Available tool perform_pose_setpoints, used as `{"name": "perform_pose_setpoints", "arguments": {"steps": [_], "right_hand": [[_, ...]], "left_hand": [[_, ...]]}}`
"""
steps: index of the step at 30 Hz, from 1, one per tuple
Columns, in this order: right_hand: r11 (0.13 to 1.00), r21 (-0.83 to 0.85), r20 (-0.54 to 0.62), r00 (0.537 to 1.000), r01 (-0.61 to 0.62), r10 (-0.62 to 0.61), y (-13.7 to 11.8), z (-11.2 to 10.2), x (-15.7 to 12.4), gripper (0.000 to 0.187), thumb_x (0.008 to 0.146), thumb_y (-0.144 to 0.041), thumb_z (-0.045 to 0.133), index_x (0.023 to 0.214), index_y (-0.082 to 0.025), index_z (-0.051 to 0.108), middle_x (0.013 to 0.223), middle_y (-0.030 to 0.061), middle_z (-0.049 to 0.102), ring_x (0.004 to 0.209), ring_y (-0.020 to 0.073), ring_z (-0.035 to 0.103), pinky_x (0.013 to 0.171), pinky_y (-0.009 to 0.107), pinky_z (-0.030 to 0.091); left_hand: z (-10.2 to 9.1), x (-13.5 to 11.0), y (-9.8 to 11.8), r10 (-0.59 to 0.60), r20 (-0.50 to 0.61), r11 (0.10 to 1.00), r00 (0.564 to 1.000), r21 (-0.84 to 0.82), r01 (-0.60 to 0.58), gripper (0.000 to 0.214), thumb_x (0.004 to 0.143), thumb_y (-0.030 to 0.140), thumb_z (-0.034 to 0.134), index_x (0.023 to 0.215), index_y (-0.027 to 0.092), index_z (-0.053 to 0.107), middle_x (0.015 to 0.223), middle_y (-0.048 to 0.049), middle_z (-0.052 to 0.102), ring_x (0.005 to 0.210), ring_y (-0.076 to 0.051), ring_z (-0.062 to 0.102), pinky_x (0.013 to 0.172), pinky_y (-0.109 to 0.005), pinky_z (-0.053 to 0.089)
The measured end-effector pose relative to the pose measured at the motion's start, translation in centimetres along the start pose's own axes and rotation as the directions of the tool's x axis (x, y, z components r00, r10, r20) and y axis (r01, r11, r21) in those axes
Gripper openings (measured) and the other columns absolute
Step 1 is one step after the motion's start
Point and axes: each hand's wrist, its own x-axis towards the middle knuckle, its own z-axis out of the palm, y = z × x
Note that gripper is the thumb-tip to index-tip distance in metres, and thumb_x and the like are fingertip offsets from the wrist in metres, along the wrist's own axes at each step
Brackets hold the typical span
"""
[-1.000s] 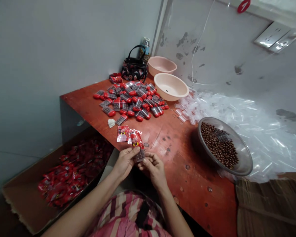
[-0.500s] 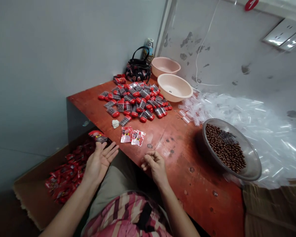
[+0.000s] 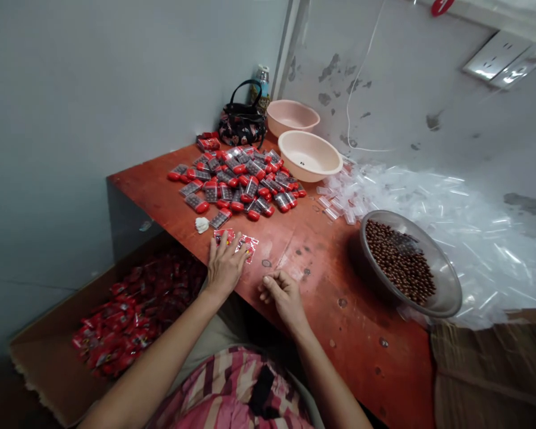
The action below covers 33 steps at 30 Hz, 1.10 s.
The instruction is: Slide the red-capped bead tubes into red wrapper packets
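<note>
My left hand (image 3: 226,268), palm down with its fingers spread, lies over two small red printed sachets at the table edge. Its fingers partly cover the left sachet (image 3: 222,234) and touch the right sachet (image 3: 249,246). My right hand (image 3: 283,295) hovers at the table's near edge, fingers curled in with the thumb against them; nothing shows in it. Beyond the sachets lies a heap of clear plastic packs with red ends (image 3: 250,185), filled with dark balls. A crumpled white lump (image 3: 202,224) sits left of the sachets.
Below left, a cardboard box (image 3: 40,357) holds many red sachets (image 3: 116,333). A bowl (image 3: 449,292) of brown balls (image 3: 399,262) stands right, before piled clear plastic pieces (image 3: 464,232). Two pale basins (image 3: 310,152), a handbag (image 3: 242,126) and a bottle (image 3: 262,80) stand at the back.
My left hand has let a red packet drop into the box and moved right, turning palm down onto the two sachets. My right hand has hardly moved. The view has shifted slightly.
</note>
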Motion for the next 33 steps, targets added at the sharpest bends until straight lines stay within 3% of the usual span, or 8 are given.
{"name": "perform_pose_setpoints", "arguments": {"steps": [10, 18, 21, 23, 25, 27, 30, 33], "right_hand": [[0.988, -0.123, -0.013, 0.995, 0.098, -0.1, -0.8, 0.5, 3.1, 0.02, 0.073, -0.037, 0.055, 0.077, -0.018, 0.058, 0.063, -0.0013, 0.059, 0.05, 0.0101, 0.051, 0.042, 0.019, 0.039], [0.984, 0.136, -0.135, 0.986, 0.12, -0.101, -1.1, 0.9, 5.3, 0.033, 0.064, -0.027, 0.065, 0.092, -0.016, 0.051, 0.058, -0.0058, 0.055, 0.049, 0.008, 0.051, 0.049, 0.019, 0.042], [0.976, 0.194, -0.095, 0.992, 0.095, -0.078, -1.8, 0.5, 6.0, 0.032, 0.062, -0.022, 0.066, 0.091, -0.017, 0.051, 0.052, -0.0088, 0.051, 0.042, 0.0059, 0.046, 0.046, 0.018, 0.039], [0.984, 0.166, 0.006, 0.998, 0.061, -0.063, -2.1, 0.2, 6.3, 0.033, 0.062, -0.022, 0.066, 0.091, -0.016, 0.052, 0.053, -0.008, 0.052, 0.042, 0.006, 0.047, 0.045, 0.017, 0.039], [0.996, 0.068, 0.123, 0.991, 0.05, -0.058, -2.3, -0.1, 6.7, 0.033, 0.063, -0.024, 0.065, 0.093, -0.016, 0.053, 0.054, -0.007, 0.054, 0.042, 0.0065, 0.048, 0.044, 0.018, 0.039], [0.982, -0.149, 0.21, 0.974, 0.118, -0.085, -2.4, -0.3, 7.4, 0.029, 0.069, -0.027, 0.06, 0.094, -0.015, 0.053, 0.055, -0.0053, 0.056, 0.043, 0.0076, 0.05, 0.044, 0.018, 0.04], [0.766, -0.568, 0.258, 0.949, 0.3, -0.18, -3.2, -0.8, 9.7, 0.019, 0.08, -0.028, 0.047, 0.09, -0.015, 0.057, 0.064, -0.0004, 0.062, 0.054, 0.0116, 0.057, 0.053, 0.022, 0.045], [0.583, -0.739, 0.209, 0.937, 0.338, -0.279, -4.8, -1.9, 13.3, 0.023, 0.083, -0.018, 0.039, 0.097, -0.017, 0.057, 0.096, 0.0076, 0.063, 0.089, 0.0201, 0.057, 0.076, 0.034, 0.043]], "left_hand": [[0.1, 0.1, 0.0, 0.092, -0.044, 0.989, 0.995, -0.112, -0.096, 0.026, 0.08, 0.019, 0.042, 0.09, 0.021, 0.066, 0.103, -0.0073, 0.065, 0.12, -0.029, 0.036, 0.1, -0.052, 0.017], [-1.2, -0.8, 1.8, 0.028, -0.099, 0.894, 0.995, -0.443, -0.07, 0.025, 0.078, 0.021, 0.05, 0.099, 0.023, 0.063, 0.114, -0.0061, 0.058, 0.119, -0.026, 0.038, 0.102, -0.047, 0.018], [-2.2, -0.7, 2.3, -0.228, 0.03, 0.716, 0.973, -0.672, 0.189, 0.034, 0.074, 0.029, 0.056, 0.107, 0.022, 0.058, 0.116, -0.008, 0.057, 0.11, -0.026, 0.047, 0.095, -0.042, 0.032], [-2.6, -0.4, 2.3, -0.361, 0.259, 0.445, 0.896, -0.796, 0.41, 0.036, 0.071, 0.035, 0.059, 0.103, 0.019, 0.06, 0.103, -0.0089, 0.063, 0.094, -0.024, 0.057, 0.083, -0.038, 0.044], [-2.8, -0.2, 2.1, -0.335, 0.496, 0.147, 0.801, -0.813, 0.564, 0.031, 0.067, 0.038, 0.062, 0.088, 0.015, 0.065, 0.084, -0.0076, 0.067, 0.078, -0.021, 0.062, 0.072, -0.034, 0.049], [-2.9, 0.1, 1.9, -0.275, 0.614, -0.036, 0.74, -0.775, 0.631, 0.026, 0.062, 0.036, 0.067, 0.073, 0.012, 0.066, 0.073, -0.0065, 0.066, 0.07, -0.018, 0.062, 0.068, -0.031, 0.05], [-3.0, 0.2, 1.6, -0.338, 0.62, -0.077, 0.708, -0.768, 0.636, 0.021, 0.057, 0.031, 0.071, 0.059, 0.011, 0.064, 0.06, -0.0045, 0.064, 0.06, -0.015, 0.062, 0.062, -0.027, 0.051], [-3.1, -0.2, 1.2, -0.424, 0.575, -0.045, 0.7, -0.785, 0.618, 0.022, 0.056, 0.032, 0.071, 0.054, 0.011, 0.063, 0.056, -0.0039, 0.063, 0.054, -0.015, 0.06, 0.055, -0.024, 0.05]]}}
